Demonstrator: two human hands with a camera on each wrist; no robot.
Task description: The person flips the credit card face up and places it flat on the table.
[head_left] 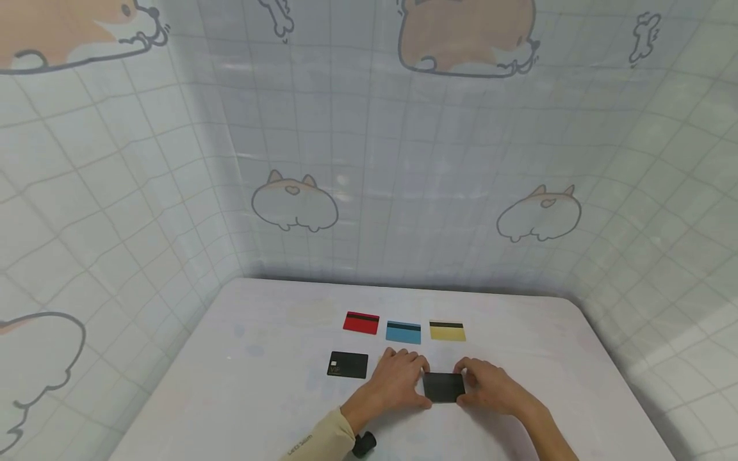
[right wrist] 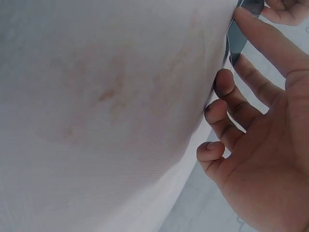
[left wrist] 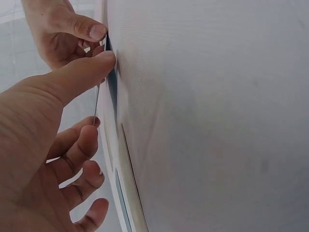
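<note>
A dark card (head_left: 444, 388) is held level low over the white table, its plain face up. My left hand (head_left: 398, 379) pinches it at the left end, thumb on the near edge and index finger on the far edge. At the right end my right hand (head_left: 490, 386) grips the same two edges. In the right wrist view the card (right wrist: 236, 42) shows between thumb and index finger, the other fingers loosely curled. Left of my left hand lies a black card (head_left: 348, 365) with a small chip and the letters VIP.
Beyond my hands lie a red card (head_left: 361, 323), a blue card (head_left: 403, 333) and a yellow card (head_left: 447, 331), each with a dark stripe. The white table (head_left: 259, 384) meets a patterned curtain (head_left: 403, 243) at the back and sides.
</note>
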